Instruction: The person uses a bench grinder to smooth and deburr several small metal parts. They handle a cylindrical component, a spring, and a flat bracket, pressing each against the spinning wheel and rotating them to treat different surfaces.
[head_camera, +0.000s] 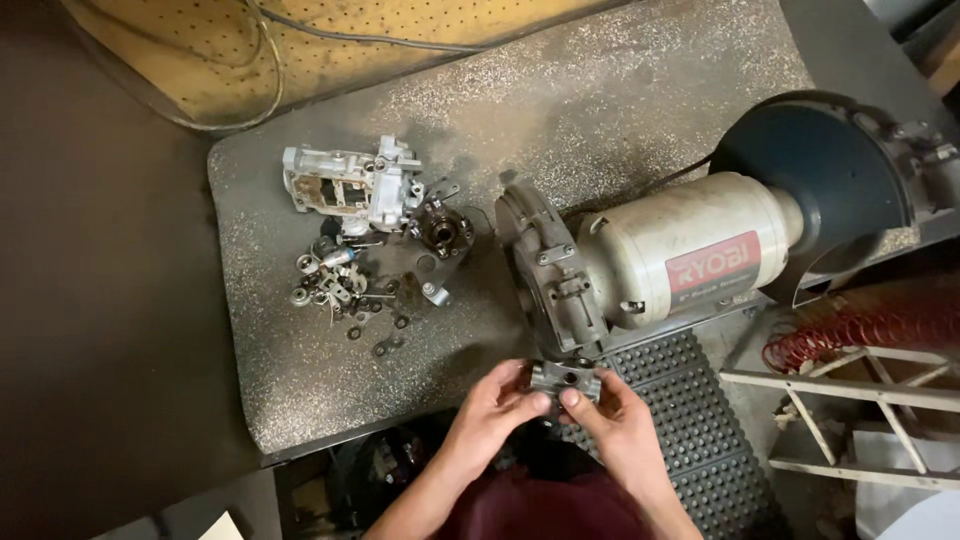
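Lower centre, left hand (492, 408) and right hand (612, 412) pinch a metal part (564, 380) by its ends, face up for viewing; grinder (680, 260) just above.

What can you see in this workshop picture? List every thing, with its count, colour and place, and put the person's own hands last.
Small metal block: one, grey, held between both hands at the worktop's near edge.
Bench grinder: one, cream body with red label and dark wheel guards, right of centre.
Metal housing: one, silver, upper left of the worktop.
Loose small parts: many, grey and dark, below the housing.
Worktop: one, speckled grey.
Pegboard: one, tan, top.
Coiled hose: one, red, right.
Ribbed mat: one, black, under the grinder.
Left hand: gripping the block.
Right hand: gripping the block.
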